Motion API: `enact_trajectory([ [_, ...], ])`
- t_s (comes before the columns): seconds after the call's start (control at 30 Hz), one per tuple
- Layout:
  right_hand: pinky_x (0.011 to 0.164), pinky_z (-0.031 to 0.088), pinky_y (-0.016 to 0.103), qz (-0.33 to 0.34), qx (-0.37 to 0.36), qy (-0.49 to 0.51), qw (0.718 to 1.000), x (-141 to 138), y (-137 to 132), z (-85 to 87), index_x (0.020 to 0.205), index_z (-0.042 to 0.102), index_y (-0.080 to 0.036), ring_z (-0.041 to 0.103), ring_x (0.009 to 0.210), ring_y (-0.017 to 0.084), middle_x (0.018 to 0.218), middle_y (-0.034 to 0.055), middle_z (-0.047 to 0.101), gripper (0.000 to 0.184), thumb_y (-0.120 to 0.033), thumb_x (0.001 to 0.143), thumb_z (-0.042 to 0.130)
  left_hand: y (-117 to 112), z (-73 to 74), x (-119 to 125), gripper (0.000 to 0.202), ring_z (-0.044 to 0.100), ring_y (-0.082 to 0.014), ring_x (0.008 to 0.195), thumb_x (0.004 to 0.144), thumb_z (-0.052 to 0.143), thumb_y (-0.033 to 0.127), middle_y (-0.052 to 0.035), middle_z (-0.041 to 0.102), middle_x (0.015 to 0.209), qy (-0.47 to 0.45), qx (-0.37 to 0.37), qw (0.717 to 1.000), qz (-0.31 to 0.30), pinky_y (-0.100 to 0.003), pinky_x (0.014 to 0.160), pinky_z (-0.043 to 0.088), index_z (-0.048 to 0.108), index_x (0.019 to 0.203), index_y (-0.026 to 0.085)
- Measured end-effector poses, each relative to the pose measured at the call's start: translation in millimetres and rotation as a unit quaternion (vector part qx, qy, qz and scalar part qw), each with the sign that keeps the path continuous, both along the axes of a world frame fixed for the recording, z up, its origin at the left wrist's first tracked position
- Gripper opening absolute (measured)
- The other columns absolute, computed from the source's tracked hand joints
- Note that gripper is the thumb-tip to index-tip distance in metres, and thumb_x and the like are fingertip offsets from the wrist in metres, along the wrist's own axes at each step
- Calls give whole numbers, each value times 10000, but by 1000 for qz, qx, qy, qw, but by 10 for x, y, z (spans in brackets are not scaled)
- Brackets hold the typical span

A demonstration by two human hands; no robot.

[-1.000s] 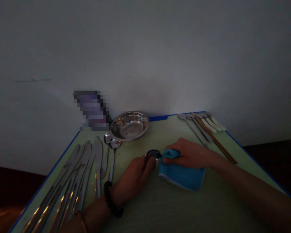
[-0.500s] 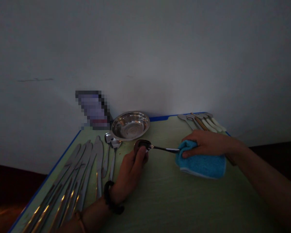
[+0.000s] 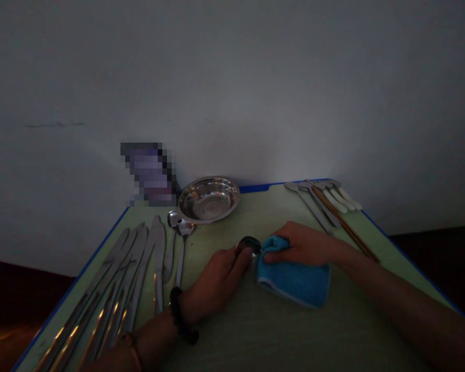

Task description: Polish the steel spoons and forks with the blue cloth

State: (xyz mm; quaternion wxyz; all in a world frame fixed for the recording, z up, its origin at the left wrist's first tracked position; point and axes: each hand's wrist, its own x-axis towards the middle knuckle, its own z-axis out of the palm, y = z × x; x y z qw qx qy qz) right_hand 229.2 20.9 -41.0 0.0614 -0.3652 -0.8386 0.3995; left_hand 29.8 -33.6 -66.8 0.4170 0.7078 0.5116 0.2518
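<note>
My left hand (image 3: 217, 281) pinches the bowl of a metal spoon (image 3: 248, 244) near the middle of the pale green table (image 3: 256, 330). The spoon's handle is hidden inside a blue cloth (image 3: 294, 279). My right hand (image 3: 302, 247) is closed over the cloth's near-left end, pressing it round the handle right next to the spoon's bowl. A dark bead bracelet sits on my left wrist.
A row of several table knives (image 3: 120, 289) lies at the left, two spoons (image 3: 178, 232) beside them. A shiny steel bowl (image 3: 208, 199) stands at the back by the wall. Spoons and chopsticks (image 3: 325, 204) lie at the back right. A blurred object (image 3: 149, 173) leans on the wall.
My right hand slid the cloth out right along the handle half a second ago, baring it, and has now come back left to the spoon's bowl, covering the handle again.
</note>
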Motion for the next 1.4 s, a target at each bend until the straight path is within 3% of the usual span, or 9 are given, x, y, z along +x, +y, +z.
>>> enact_trajectory([
  [0.13, 447, 319, 220, -42, -85, 58, 994, -62, -26, -144, 539, 513, -171, 401, 459, 80, 487, -45, 447, 387, -520, 699, 558, -2, 17, -21, 364, 410, -108, 530, 897, 300, 374, 42, 435, 564, -31, 1, 999, -17, -221, 511, 333, 455, 631, 179],
  [0.2, 466, 356, 230, -115, -144, 128, 975, -82, -17, -258, 564, 525, -174, 432, 463, 87, 505, -45, 483, 359, -508, 675, 595, 3, 12, -41, 402, 365, -104, 513, 913, 228, 378, 47, 375, 554, -64, -4, 998, -17, -222, 498, 320, 417, 615, 184],
  [0.27, 496, 400, 248, -241, -209, 241, 917, -100, 4, -372, 627, 548, -184, 477, 474, 99, 537, -41, 532, 327, -502, 663, 614, 5, 10, -52, 420, 333, -104, 502, 923, 165, 362, 51, 334, 547, -75, -5, 997, -18, -222, 490, 312, 384, 608, 190],
  [0.4, 590, 477, 303, -392, -326, 443, 738, -125, 59, -498, 755, 578, -201, 580, 560, 142, 622, -17, 614, 275, -454, 666, 638, -6, 21, -34, 359, 403, -111, 543, 914, 268, 347, 37, 418, 583, 12, 30, 997, -70, -225, 534, 332, 431, 640, 182],
  [0.53, 680, 499, 334, -394, -377, 506, 669, -144, 86, -495, 809, 596, -191, 632, 681, 179, 670, 4, 654, 216, -369, 693, 639, -22, 21, -10, 304, 446, -106, 557, 906, 320, 309, 31, 459, 605, 84, 72, 986, -121, -218, 546, 340, 477, 687, 170],
  [0.67, 732, 499, 331, -409, -379, 531, 638, -165, 97, -474, 823, 605, -190, 643, 744, 177, 701, 10, 674, 134, -304, 756, 584, -27, -7, -11, 343, 412, -83, 498, 905, 332, 294, 48, 419, 546, 102, 105, 981, -129, -202, 506, 322, 449, 609, 167],
  [0.8, 725, 503, 325, -422, -410, 534, 607, -169, 108, -465, 837, 607, -188, 646, 741, 174, 697, 18, 680, 145, -292, 813, 508, -27, -29, -1, 250, 497, -94, 559, 891, 385, 290, 25, 543, 633, 99, 107, 984, -100, -206, 550, 364, 541, 740, 167],
  [1.13, 651, 500, 294, -431, -422, 517, 607, -239, 64, -423, 777, 598, -168, 623, 588, 147, 648, 10, 667, 195, -304, 838, 471, -51, -46, -2, 121, 420, -79, 478, 820, 520, 232, 43, 520, 578, 32, 203, 979, -9, -183, 475, 335, 611, 864, 166],
  [1.4, 706, 492, 322, -431, -436, 519, 595, -312, 30, -464, 771, 603, -166, 638, 683, 171, 653, 20, 667, 212, -318, 833, 469, 19, -3, 47, 198, 449, -100, 516, 807, 538, 330, 29, 562, 603, 59, 101, 993, -13, -205, 499, 336, 652, 876, 183],
])
